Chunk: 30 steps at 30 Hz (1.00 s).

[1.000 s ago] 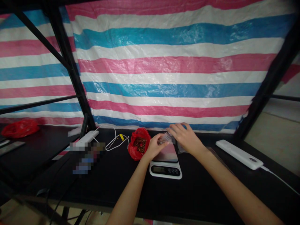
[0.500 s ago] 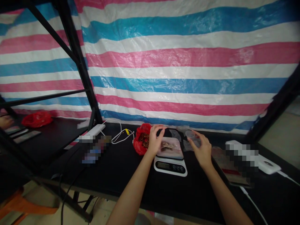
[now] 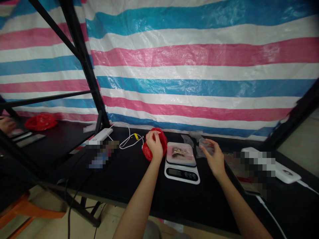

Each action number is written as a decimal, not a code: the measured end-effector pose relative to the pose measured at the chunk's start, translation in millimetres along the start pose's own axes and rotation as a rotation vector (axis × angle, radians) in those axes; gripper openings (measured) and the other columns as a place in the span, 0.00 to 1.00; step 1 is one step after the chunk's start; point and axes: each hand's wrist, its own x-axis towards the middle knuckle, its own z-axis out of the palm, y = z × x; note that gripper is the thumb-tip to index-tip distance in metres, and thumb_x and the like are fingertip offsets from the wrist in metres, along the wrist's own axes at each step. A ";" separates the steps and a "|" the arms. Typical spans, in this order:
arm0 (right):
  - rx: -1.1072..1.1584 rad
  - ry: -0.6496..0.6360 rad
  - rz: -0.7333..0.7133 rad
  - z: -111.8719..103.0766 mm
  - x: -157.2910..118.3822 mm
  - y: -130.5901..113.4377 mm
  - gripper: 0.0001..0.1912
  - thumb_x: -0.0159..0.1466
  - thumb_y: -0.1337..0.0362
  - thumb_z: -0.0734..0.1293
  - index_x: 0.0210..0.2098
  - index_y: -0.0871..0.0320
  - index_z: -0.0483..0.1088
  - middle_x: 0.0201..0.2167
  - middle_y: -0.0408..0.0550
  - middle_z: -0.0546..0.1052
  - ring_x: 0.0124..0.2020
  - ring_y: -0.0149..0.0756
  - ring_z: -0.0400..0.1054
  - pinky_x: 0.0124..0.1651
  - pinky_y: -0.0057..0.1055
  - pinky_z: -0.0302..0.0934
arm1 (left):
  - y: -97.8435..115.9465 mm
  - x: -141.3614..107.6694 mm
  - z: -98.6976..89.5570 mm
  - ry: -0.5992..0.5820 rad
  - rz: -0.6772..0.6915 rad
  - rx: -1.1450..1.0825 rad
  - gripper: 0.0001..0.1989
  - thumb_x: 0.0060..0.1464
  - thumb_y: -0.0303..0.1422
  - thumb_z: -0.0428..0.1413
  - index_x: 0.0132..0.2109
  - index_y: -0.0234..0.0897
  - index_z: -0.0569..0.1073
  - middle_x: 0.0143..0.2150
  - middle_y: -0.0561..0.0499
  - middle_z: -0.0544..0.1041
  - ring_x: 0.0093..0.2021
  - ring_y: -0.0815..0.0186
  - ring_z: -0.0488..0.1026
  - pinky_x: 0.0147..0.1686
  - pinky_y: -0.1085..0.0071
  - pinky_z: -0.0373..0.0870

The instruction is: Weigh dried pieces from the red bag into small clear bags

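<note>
My left hand (image 3: 154, 145) is curled over a red plastic bag (image 3: 162, 141) and grips it, hiding its contents. To the right stands a white digital kitchen scale (image 3: 181, 174), with a small transparent bag of brown pieces (image 3: 179, 152) on its pink-reflecting platform. My right hand (image 3: 214, 156) is right of the scale, fingers apart, its fingertips beside a small transparent plastic cup (image 3: 203, 145). Loose transparent plastic bags (image 3: 187, 140) lie behind the scale.
The black table (image 3: 129, 172) has a white cable (image 3: 129, 144) and a white power strip (image 3: 101, 135) at the left, and a white power bank (image 3: 286, 172) at the right. Behind hangs a striped tarp (image 3: 199, 79). Another person's hand (image 3: 6, 125) shows at far left.
My left hand has moved left from the scale onto the red bag, which now looks gathered shut, its brown contents hidden. My right hand has barely moved.
</note>
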 end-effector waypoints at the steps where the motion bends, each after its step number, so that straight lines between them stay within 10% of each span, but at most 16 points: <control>1: -0.002 -0.001 0.002 0.2 -0.3 0.3 0.24 0.55 0.50 0.65 0.46 0.57 0.63 0.40 0.50 0.73 0.38 0.39 0.66 0.45 0.39 0.59 | 0.6 -0.2 -0.1 -0.002 0.001 -0.003 0.13 0.58 0.31 0.44 0.28 0.37 0.69 0.30 0.51 0.72 0.36 0.64 0.67 0.41 0.69 0.60; 23: -0.063 -0.046 -0.095 1.7 0.2 -3.1 0.25 0.57 0.51 0.63 0.50 0.57 0.63 0.41 0.50 0.73 0.39 0.39 0.66 0.44 0.39 0.59 | 7.0 4.7 -13.8 0.116 -0.030 0.066 0.13 0.57 0.32 0.44 0.28 0.38 0.69 0.32 0.51 0.72 0.37 0.64 0.67 0.43 0.68 0.59; 27: -0.143 -0.075 -0.283 9.2 10.8 -38.6 0.23 0.57 0.52 0.64 0.49 0.56 0.65 0.41 0.50 0.73 0.40 0.42 0.65 0.45 0.40 0.59 | -14.2 16.6 -32.2 0.342 -0.254 0.193 0.13 0.56 0.33 0.44 0.29 0.38 0.71 0.37 0.49 0.73 0.42 0.62 0.66 0.47 0.65 0.57; 30: -0.179 -0.270 -0.559 29.3 21.4 -91.3 0.18 0.59 0.57 0.64 0.47 0.56 0.65 0.44 0.49 0.72 0.45 0.42 0.64 0.49 0.39 0.57 | -40.7 22.0 -38.1 0.285 -0.523 0.191 0.14 0.54 0.32 0.43 0.28 0.38 0.73 0.35 0.48 0.74 0.40 0.61 0.68 0.43 0.66 0.60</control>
